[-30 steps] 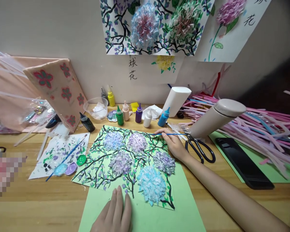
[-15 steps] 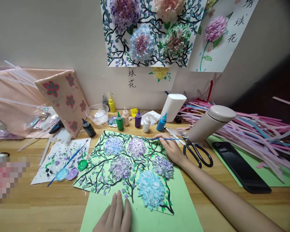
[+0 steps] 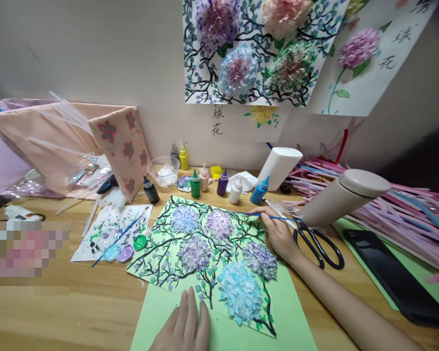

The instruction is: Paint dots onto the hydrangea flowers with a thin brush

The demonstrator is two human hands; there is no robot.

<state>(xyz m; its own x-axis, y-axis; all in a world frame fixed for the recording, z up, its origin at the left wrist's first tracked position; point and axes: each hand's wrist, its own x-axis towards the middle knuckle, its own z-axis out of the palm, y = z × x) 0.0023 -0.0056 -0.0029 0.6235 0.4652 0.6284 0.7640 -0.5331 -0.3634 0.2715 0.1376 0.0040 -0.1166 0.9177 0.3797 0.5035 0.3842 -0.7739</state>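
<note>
A painting with raised paper flowers (image 3: 240, 290), black branches and small green and purple leaves lies over a green sheet (image 3: 161, 321) on the wooden table. My left hand (image 3: 185, 324) rests flat at its lower edge, fingers stretched out. At the upper right corner, my right hand (image 3: 280, 236) pinches a thin blue paintbrush (image 3: 278, 216); the brush points left, its tip close to the painting's top edge. Left of the painting is a paint-stained paper (image 3: 106, 229) with another brush (image 3: 122, 234) on it. Blue, purple and green paint dishes (image 3: 140, 242) stand by that paper.
Several paint bottles (image 3: 195, 184) line the back. Black-handled scissors (image 3: 320, 246), a beige tumbler (image 3: 344, 195) and a phone (image 3: 395, 275) are on the right, before pink strips (image 3: 420, 214). A flowered fabric box (image 3: 113, 146) stands left; finished flower pictures (image 3: 258, 53) hang on the wall.
The view has swung left, so everything sits further right in the picture. Both hands keep nearly the same places on the painting, and the right hand still holds the brush.
</note>
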